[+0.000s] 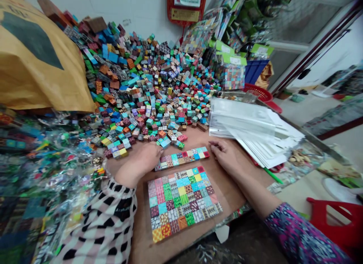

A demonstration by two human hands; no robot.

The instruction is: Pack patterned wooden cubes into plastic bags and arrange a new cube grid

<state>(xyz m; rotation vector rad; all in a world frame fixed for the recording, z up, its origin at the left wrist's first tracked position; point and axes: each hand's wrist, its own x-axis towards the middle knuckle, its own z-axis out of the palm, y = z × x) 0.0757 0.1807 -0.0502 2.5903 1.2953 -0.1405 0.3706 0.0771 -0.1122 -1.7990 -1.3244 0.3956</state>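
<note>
A narrow row of small printed cubes (184, 157) lies across the brown board. My left hand (146, 160) is at its left end, knuckles up and fingertips bent down out of sight, so its grip does not show. Just off the right end is my right hand (225, 154), its fingers reaching toward the row with a small gap and nothing visible in them. Below the row, nearer me, sits a flat block of many-coloured cubes (184, 201), packed edge to edge in several rows, with what looks like clear plastic around it.
A large heap of loose cubes (153, 90) spreads behind my hands. Clear plastic sleeves (241, 118) and white sheets (268, 143) lie at the right. Small plastic-wrapped pieces (68, 173) and a yellow sack (42, 67) fill the left. A red basket (256, 93) stands behind.
</note>
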